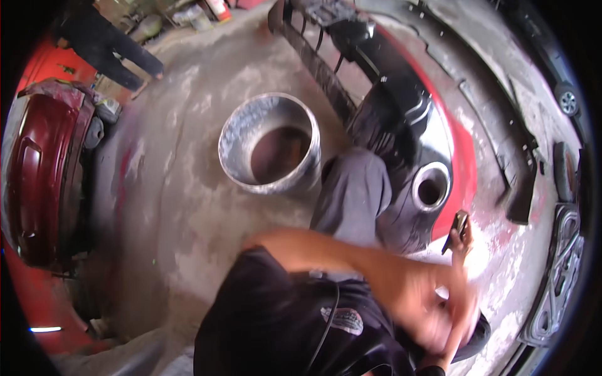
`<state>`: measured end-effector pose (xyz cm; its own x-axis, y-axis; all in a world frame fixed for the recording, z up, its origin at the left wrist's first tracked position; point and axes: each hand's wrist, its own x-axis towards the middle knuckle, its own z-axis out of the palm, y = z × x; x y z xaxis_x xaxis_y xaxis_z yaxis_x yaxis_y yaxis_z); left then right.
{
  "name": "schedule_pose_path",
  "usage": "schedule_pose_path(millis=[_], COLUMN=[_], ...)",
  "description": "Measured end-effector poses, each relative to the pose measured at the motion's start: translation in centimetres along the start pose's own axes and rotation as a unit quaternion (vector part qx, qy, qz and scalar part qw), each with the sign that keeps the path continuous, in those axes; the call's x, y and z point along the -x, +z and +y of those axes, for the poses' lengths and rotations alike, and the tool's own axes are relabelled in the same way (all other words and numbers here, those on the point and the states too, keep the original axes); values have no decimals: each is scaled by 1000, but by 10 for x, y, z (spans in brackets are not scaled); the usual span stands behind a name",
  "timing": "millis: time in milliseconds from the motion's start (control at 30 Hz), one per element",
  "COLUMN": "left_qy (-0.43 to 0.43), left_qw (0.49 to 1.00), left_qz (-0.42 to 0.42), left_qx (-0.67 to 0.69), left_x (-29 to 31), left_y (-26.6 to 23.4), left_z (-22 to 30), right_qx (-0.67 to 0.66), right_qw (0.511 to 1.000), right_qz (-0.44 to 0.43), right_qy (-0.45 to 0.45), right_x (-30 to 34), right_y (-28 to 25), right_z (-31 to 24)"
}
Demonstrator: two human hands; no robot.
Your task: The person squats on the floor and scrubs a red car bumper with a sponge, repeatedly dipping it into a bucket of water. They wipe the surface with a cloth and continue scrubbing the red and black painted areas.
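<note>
My left arm reaches across my body, and my left hand [433, 313] is smeared by motion beside my right forearm; its fingers cannot be made out. Farther out, my right hand [463, 241] is closed around a small dark-and-tan object [461, 220] whose kind is unclear. It is close to the red end of a black and red car bumper [461, 147]. A round, pale-rimmed opening [431, 187] shows in the bumper's near end. My grey-trousered knee [354, 182] is beside the bumper's black part.
A large grey metal cylinder [316, 147], open at the top, stands on the stained concrete floor ahead. At left is a dark red car panel [34, 163]. Another person's dark trousers [110, 47] show at far left. Long dark trim pieces [495, 106] lie beyond the bumper.
</note>
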<state>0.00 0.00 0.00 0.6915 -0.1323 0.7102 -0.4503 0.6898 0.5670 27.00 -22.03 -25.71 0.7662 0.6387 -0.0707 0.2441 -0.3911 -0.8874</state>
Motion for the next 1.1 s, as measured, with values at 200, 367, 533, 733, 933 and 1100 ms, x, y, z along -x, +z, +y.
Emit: schedule_pose_path(millis=[200,367,533,733,933,1100], left_qy=[-163,-675,-829,-817,-801,-794], left_qw=[656,271,270,218,208,207], left_qz=[618,203,123,203,220,217], left_qx=[-402,-655,-474,-493,-516,-530], left_x=[209,449,510,459,443,430], left_y=[-248,-332,-372,-389,-402,-407], left_z=[153,164,125,106,112,109], right_qx=[1,-84,27,-8,19,19], right_qw=[998,990,995,990,991,992], right_qz=[38,2,30,47,72,100], right_qy=[51,117,92,129,108,70], right_x=[27,33,31,50,49,36], right_y=[-38,-9,-25,-5,8,18], right_z=[27,-15,-10,9,33,42])
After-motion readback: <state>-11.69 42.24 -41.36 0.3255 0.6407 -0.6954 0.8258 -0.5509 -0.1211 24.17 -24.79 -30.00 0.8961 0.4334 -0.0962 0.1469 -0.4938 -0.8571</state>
